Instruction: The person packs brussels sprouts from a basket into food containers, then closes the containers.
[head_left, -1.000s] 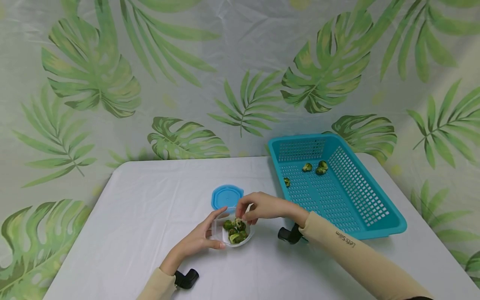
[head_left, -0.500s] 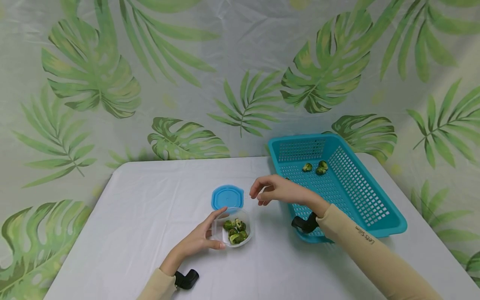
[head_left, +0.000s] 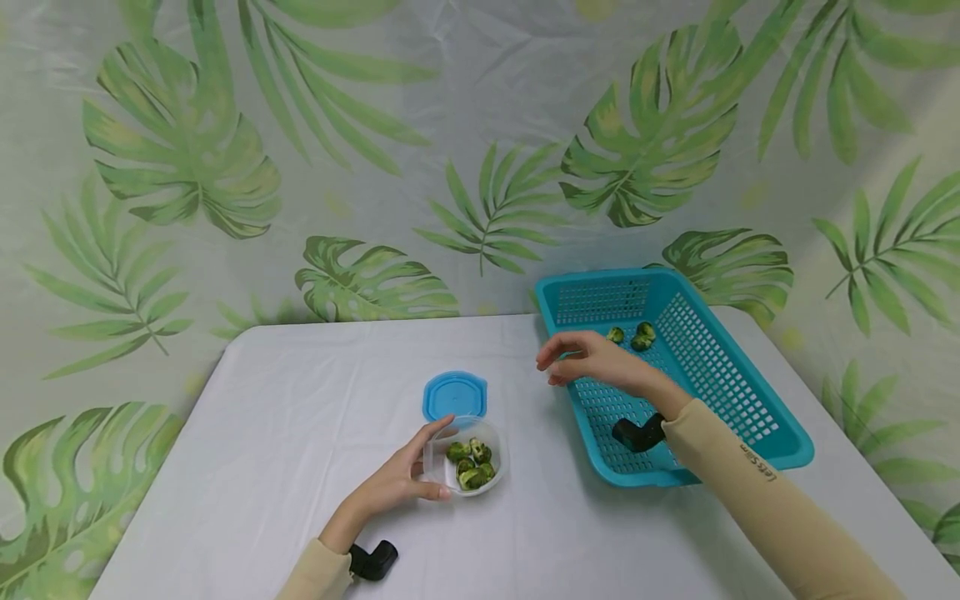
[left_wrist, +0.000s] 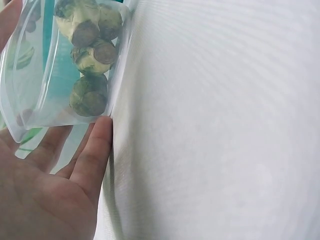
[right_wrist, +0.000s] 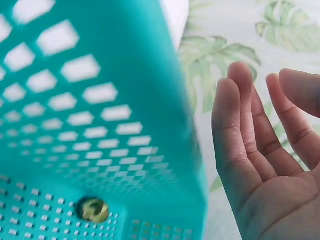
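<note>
My left hand (head_left: 401, 475) holds a small clear plastic container (head_left: 498, 467) from its left side, thumb in front and fingers behind. In the left wrist view, fingertips press the container (left_wrist: 55, 117) low on its wall. Several Brussels sprouts (head_left: 471, 464) lie inside it. Above the left rim of a teal basket (head_left: 795, 454) hovers my right hand (head_left: 592, 362), with loosely bent fingers and nothing between them. Brussels sprouts (head_left: 642, 336) sit on the basket's floor beyond that hand. One sprout (right_wrist: 93, 209) shows down in the basket in the right wrist view.
A blue lid (head_left: 454, 396) lies flat on the white tablecloth (head_left: 322, 392), just behind the container. A leaf-patterned curtain (head_left: 495, 108) hangs behind the table. The basket's tall perforated walls stand at the right side.
My right hand has moved from over the container up and right to the basket's rim, its fingers empty. My left hand and the container have stayed in place.
</note>
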